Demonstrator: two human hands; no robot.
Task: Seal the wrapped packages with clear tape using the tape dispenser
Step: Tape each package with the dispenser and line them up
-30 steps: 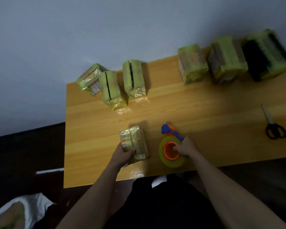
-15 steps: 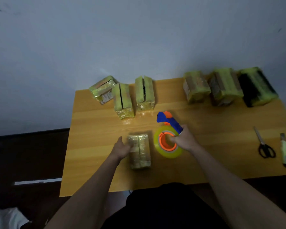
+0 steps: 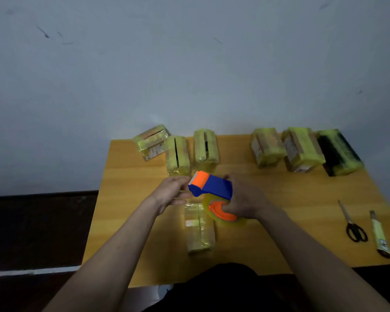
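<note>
The wrapped package [image 3: 199, 228] that is in work lies flat on the desk [image 3: 279, 199], close to the person and just below the two hands, and no hand touches it. Above its far end the right hand [image 3: 245, 199] holds the tape dispenser [image 3: 212, 194] in the air, with fingers curled through the orange core of the clear tape roll, and the blue and orange cutter head points to the left. The left hand [image 3: 171, 192] is at that head with its fingertips [image 3: 186, 194] drawn together, as if it pinches the free end of the tape, but the tape itself is too clear to see, so I cannot tell if the end is really caught. I judge the step to be pulling out the first piece of tape. To do it well, the end should be pulled straight and kept tight so that it does not fold on itself, then pressed on the far end of the package and rolled along the seam. The package may slide, so one hand should hold it down. Six other packages [image 3: 266, 147] stand along the far edge near the wall, and scissors [image 3: 354, 224] and a utility knife [image 3: 379, 235] lie at the right, well apart.
</note>
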